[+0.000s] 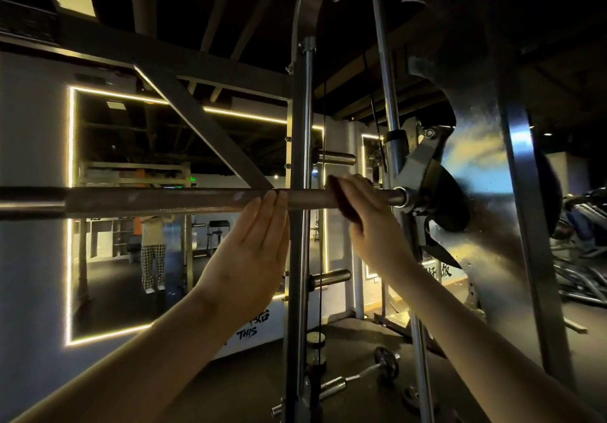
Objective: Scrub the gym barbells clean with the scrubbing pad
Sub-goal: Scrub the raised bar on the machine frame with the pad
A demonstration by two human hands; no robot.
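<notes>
A long steel barbell (164, 200) runs level across the view at chest height, fixed in a Smith machine carriage (423, 176) on the right. My right hand (364, 212) grips a dark scrubbing pad (343, 201) wrapped round the bar close to the carriage. My left hand (259, 242) is flat, fingers straight and together, fingertips touching the bar from below just left of the pad.
Vertical guide rods (307, 160) and the machine's steel upright (525, 193) stand close in front. Storage pegs (338, 159) jut out behind the bar. A small dumbbell (377, 367) lies on the floor. A lit-framed mirror (131, 212) fills the left wall.
</notes>
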